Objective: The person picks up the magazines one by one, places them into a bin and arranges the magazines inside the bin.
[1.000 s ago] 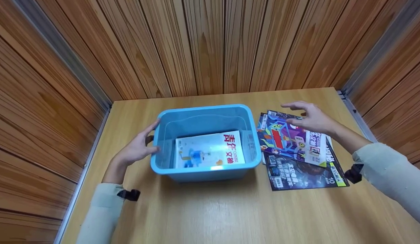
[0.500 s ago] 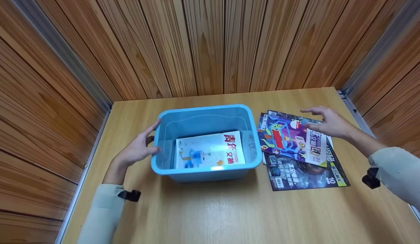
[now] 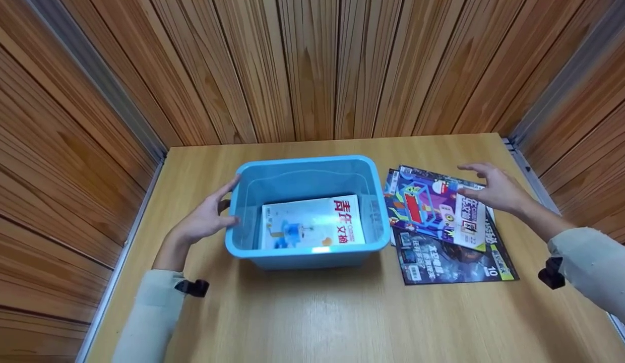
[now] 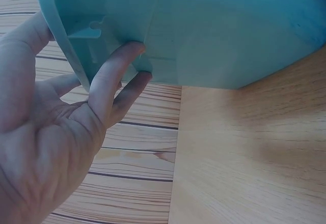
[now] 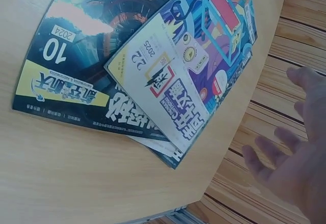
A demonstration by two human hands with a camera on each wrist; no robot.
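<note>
Overhead, from the head view, the left hand (image 3: 204,222) rests against the left wall of a blue plastic storage bin (image 3: 252,252) that stands on the wooden tabletop (image 3: 317,312); its fingers are loosely straight, the thumb lying by the rim. A white magazine (image 3: 312,222) with red characters lies flat on the bin's floor, just right of those fingers. The right hand (image 3: 496,189) hovers with fingers spread and holds nothing, above the far right corner of a purple-and-blue magazine (image 3: 433,209). That magazine tops a small fanned stack, overlapping a dark magazine marked 10 (image 3: 443,262), just right of the bin.

Next, the left wrist view shows the left hand's fingers (image 4: 114,76) laid straight against the bin's (image 4: 229,30) outer wall under the rim, touching it without curling round.

Lastly, in the right wrist view the right hand's fingers (image 5: 267,158) are blurred and spread, clear of the purple-and-blue magazine (image 5: 193,66), which lies across the dark one (image 5: 86,46) on the tabletop (image 5: 76,173).
</note>
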